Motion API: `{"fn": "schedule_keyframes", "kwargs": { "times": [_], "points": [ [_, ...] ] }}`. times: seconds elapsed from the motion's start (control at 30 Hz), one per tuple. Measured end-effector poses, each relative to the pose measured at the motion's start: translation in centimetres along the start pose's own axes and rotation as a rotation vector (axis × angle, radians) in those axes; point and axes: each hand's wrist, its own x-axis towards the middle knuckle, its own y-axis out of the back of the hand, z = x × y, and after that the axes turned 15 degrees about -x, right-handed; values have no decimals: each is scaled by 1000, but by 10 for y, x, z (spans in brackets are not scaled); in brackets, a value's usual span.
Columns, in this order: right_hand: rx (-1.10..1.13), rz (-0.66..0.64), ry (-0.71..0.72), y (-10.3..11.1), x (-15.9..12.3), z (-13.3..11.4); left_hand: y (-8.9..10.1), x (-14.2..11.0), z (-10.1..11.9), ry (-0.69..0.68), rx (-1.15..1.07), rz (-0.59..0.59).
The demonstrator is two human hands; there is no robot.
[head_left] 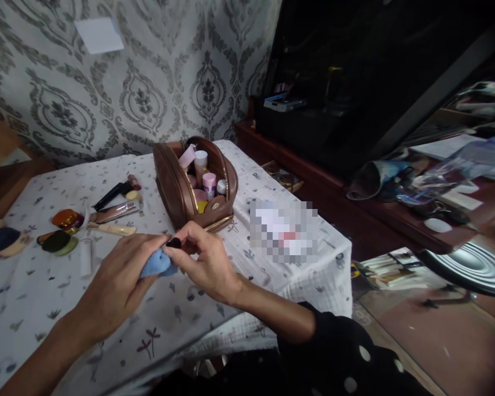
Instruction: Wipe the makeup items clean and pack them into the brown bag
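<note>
My left hand [121, 272] is closed around a folded blue cloth [155, 264] above the table. Close beside it, my right hand [208, 264] pinches a small black cap-like piece [174, 243], which meets the cloth; what lies inside the cloth is hidden. Just beyond my hands stands an unzipped brown cosmetic bag [169, 181], with a pink-capped container [209, 184] and a white-capped bottle [201, 159] among several items in it. Left of the bag lie a beige tube [113, 229], a white tube [85, 257], an orange-lidded jar [67, 219] and a green jar [60, 243].
A patterned white cloth [185, 330] covers the table. A blurred-out white item [280, 231] lies right of the bag. Beyond the table's right edge are a dark red cabinet [313, 203] and a large black screen [355, 71]. At far left sits a dark blue round item [2, 240].
</note>
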Motion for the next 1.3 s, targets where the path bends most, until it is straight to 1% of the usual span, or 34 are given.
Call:
{"fn": "schedule_keyframes", "kwargs": {
  "times": [0.1, 0.17, 0.3, 0.37, 0.4, 0.47, 0.5, 0.57, 0.6, 0.67, 0.73, 0.77, 0.8, 0.87, 0.9, 0.97, 1.03, 1.1, 1.17, 1.3],
  "points": [
    [22, 27, 33, 3, 0, -1, -3, 5, 2, -115, 120, -25],
    [25, 68, 61, 14, 2, -4, -2, 8, 0, -128, 173, -21],
    [-54, 177, 132, 53, 7, -17, -4, 15, 0, -70, 209, 83],
    [-101, 293, 198, 76, 10, -26, -9, 21, 3, -43, 184, 118],
    [-140, 368, 219, 87, 13, -30, -13, 25, 5, -44, 168, 114],
    [-218, 499, 266, 105, 17, -38, -24, 34, 12, -90, 142, 91],
    [-255, 539, 285, 113, 20, -42, -31, 39, 16, -127, 141, 79],
    [-334, 574, 319, 126, 25, -49, -46, 49, 23, -182, 153, 67],
    [-379, 579, 336, 130, 27, -52, -53, 54, 26, -171, 163, 63],
    [-493, 583, 366, 137, 32, -55, -64, 62, 31, -56, 184, 38],
    [-629, 560, 392, 141, 37, -55, -70, 69, 34, 95, 189, -32],
    [-700, 529, 405, 142, 40, -54, -72, 72, 34, 148, 186, -81],
    [-770, 485, 417, 143, 43, -54, -73, 74, 34, 172, 186, -128],
    [-907, 380, 454, 143, 51, -52, -75, 75, 31, 143, 198, -178],
    [-967, 326, 483, 143, 56, -51, -76, 74, 30, 108, 214, -172],
    [-1057, 218, 550, 142, 65, -50, -80, 70, 26, 25, 250, -122],
    [-1097, 118, 611, 141, 75, -48, -83, 66, 23, -44, 273, -81],
    [-1091, 31, 646, 138, 83, -43, -87, 64, 22, -60, 282, -69],
    [-1087, -49, 655, 134, 89, -36, -90, 64, 22, -45, 283, -41],
    [-1128, -176, 614, 130, 92, -16, -97, 67, 23, -58, 291, 85]
  ]
}}
